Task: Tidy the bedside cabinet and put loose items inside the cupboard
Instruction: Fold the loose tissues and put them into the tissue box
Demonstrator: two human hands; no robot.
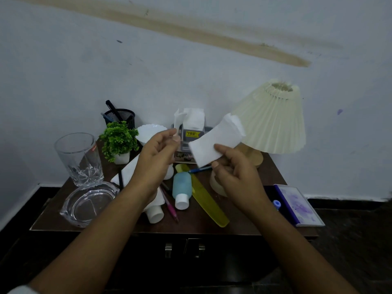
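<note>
— What's my right hand [235, 172] doing?
— Its grip pinches a folded white tissue [214, 143], raised above the cabinet [244, 225] top, in front of the tissue box [188, 132].
— And my left hand [157, 158]?
— Fingers curled beside the tissue, not clearly on it; I can't tell its grip. Below lie a blue bottle [181, 187] and yellow comb [206, 200].

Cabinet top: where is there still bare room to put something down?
Bare wood shows along the front edge of the cabinet top, between the glass ashtray and the yellow comb, and at the front right between comb and notebook. The middle is crowded with bottles, pens and tissue. The back row, from the glass to the lamp, is full.
</note>
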